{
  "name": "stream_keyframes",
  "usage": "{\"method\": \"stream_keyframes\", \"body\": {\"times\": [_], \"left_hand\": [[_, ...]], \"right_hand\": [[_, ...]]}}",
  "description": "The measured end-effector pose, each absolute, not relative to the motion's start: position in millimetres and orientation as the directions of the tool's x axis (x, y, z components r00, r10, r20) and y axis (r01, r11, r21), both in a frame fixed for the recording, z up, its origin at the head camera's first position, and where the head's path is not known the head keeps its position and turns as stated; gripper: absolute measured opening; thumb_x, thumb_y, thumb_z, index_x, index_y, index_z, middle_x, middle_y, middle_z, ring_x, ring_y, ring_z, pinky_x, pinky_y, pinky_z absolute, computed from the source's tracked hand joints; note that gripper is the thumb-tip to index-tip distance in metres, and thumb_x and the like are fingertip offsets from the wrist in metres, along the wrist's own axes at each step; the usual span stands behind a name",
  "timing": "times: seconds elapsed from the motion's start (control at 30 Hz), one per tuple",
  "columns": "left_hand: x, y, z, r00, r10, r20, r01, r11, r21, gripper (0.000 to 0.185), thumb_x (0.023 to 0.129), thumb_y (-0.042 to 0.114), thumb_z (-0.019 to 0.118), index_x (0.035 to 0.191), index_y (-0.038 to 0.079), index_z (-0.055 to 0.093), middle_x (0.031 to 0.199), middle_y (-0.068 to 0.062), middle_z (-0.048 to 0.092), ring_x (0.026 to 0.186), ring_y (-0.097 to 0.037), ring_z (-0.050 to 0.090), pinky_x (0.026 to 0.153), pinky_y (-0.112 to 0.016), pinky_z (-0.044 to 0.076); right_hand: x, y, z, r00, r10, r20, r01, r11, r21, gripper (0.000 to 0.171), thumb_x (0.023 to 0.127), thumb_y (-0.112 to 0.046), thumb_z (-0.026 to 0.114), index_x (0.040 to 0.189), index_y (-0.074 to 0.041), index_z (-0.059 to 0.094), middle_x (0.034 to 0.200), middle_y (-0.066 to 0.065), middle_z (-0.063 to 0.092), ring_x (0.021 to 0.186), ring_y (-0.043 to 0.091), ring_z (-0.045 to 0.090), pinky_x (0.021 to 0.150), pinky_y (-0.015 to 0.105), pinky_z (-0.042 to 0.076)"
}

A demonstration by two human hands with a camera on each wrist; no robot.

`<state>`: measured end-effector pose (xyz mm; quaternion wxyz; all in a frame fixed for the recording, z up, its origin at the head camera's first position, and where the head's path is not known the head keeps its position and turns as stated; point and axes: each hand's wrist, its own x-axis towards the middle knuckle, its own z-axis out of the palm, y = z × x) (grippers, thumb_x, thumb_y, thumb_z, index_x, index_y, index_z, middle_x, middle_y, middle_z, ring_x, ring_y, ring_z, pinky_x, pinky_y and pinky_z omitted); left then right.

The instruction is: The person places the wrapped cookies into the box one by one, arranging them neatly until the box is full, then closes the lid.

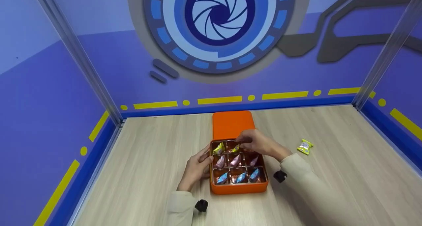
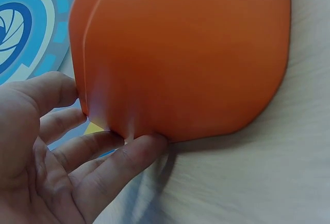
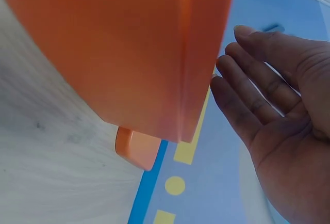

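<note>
An orange box holds a divided tray of small compartments. Yellow-wrapped candies lie in the back row, pink ones in the middle row and blue ones in the front row. My left hand rests against the box's left side, its thumb at the rim; the left wrist view shows extended fingers touching the orange wall. Over the back right corner is my right hand, fingertips close to the back-middle yellow candy. In the right wrist view its fingers are loosely bent, nothing showing between them. It partly hides the back right compartment.
An orange lid lies flat directly behind the box. One more yellow-wrapped candy lies on the wooden table to the right. Blue and purple printed panels stand around the back and sides.
</note>
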<state>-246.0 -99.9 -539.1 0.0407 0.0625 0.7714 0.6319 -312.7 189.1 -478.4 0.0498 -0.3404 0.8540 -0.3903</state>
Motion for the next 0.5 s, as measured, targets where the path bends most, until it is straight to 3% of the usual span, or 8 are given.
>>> {"method": "stream_keyframes", "body": {"times": [0.33,0.5], "left_hand": [[-245.1,-99.7,-538.8,-0.990,0.143,-0.011,0.014,0.174,0.985,0.056,0.107,0.020,0.066,0.160,0.018,0.051,0.146,-0.020,0.062,0.083,-0.017,0.068,0.070,-0.038,0.063],[-245.4,-100.1,-539.4,-0.988,0.152,0.005,0.030,0.163,0.986,0.056,0.107,0.019,0.065,0.160,0.016,0.050,0.145,-0.022,0.062,0.098,-0.022,0.073,0.074,-0.040,0.064]], "right_hand": [[-308.9,200.5,-479.8,-0.790,-0.572,0.223,-0.543,0.481,-0.689,0.020,0.098,-0.003,0.075,0.118,0.002,0.077,0.108,0.008,0.076,0.096,0.021,0.071,0.087,0.037,0.061],[-306.2,207.2,-479.5,-0.791,-0.557,0.252,-0.557,0.484,-0.675,0.019,0.098,-0.004,0.076,0.116,-0.001,0.078,0.109,0.010,0.076,0.098,0.024,0.070,0.089,0.043,0.060]]}}
